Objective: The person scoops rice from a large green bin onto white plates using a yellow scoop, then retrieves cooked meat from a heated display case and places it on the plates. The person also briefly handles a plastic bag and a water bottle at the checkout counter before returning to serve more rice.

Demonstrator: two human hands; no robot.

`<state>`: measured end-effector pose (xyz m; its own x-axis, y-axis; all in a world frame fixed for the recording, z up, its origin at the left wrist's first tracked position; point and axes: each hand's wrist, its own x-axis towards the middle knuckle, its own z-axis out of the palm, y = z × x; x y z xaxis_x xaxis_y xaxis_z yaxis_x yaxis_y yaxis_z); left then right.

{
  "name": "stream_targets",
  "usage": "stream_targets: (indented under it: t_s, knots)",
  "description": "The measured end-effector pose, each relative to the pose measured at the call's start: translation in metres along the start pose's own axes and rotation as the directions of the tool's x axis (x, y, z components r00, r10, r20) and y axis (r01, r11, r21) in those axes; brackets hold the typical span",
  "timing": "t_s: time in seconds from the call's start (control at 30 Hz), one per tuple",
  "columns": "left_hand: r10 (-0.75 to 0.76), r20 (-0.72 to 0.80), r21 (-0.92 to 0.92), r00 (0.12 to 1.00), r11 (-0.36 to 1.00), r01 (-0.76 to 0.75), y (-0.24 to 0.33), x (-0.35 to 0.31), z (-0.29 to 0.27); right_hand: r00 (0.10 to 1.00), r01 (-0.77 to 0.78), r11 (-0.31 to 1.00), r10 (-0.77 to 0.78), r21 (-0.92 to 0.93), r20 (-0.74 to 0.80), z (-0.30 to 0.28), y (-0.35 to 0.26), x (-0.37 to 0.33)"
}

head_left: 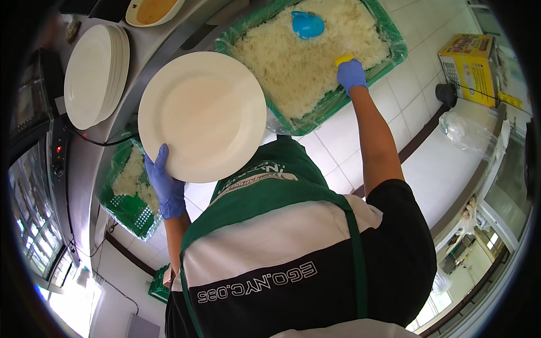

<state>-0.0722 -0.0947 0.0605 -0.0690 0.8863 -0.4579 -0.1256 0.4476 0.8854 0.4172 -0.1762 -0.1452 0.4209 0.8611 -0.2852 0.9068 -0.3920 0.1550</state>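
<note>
My left hand point(167, 183), in a blue glove, grips a large white plate point(203, 115) by its lower left rim, thumb on the upper face. Nothing lies on the plate. Also blue-gloved, my right hand point(352, 75) is closed on a small yellow scoop point(343, 59), mostly hidden by the fingers, at the right part of the rice. The white cooked rice point(298, 70) fills a green crate point(327, 112) lined with clear plastic. A blue cup point(308, 25) with a handle sits in the rice farther off, touched by neither hand.
A stack of white plates point(98, 76) stands on the metal counter at the left, near a bowl of brownish liquid point(153, 10). Lower down is a second green crate point(132, 205) with rice. A yellow carton point(469, 65) and a clear plastic bag point(465, 130) are at the right.
</note>
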Motion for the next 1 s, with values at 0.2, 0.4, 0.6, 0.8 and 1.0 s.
stream_targets:
  t_s: [0.2, 0.4, 0.6, 0.8, 1.0]
  knots:
    - [0.006, -0.006, -0.012, 1.0, 1.0, -0.006, -0.004, 0.005, 0.0, 0.932, 0.15, 0.968, -0.206, 0.202, 0.297, -0.003, -0.005, 0.009]
    - [-0.02, -0.044, -0.067, 0.999, 0.998, 0.017, -0.006, -0.003, -0.003, 0.847, 0.156, 0.857, -0.372, 0.492, 0.38, -0.024, -0.03, -0.001]
    - [-0.019, -0.039, -0.091, 0.999, 0.996, 0.016, -0.018, 0.001, -0.011, 0.706, -0.263, 0.565, -0.44, 0.782, 0.555, 0.011, -0.042, 0.005]
    - [0.006, -0.009, -0.098, 1.0, 0.995, -0.007, -0.038, 0.012, -0.01, 0.679, -0.635, -0.1, -0.545, 0.766, 0.491, -0.021, -0.052, -0.013]
    - [0.057, 0.088, -0.007, 0.994, 0.998, -0.057, -0.059, 0.036, 0.017, 0.918, -0.38, -0.281, -0.235, 0.881, 0.321, -0.074, -0.043, -0.025]
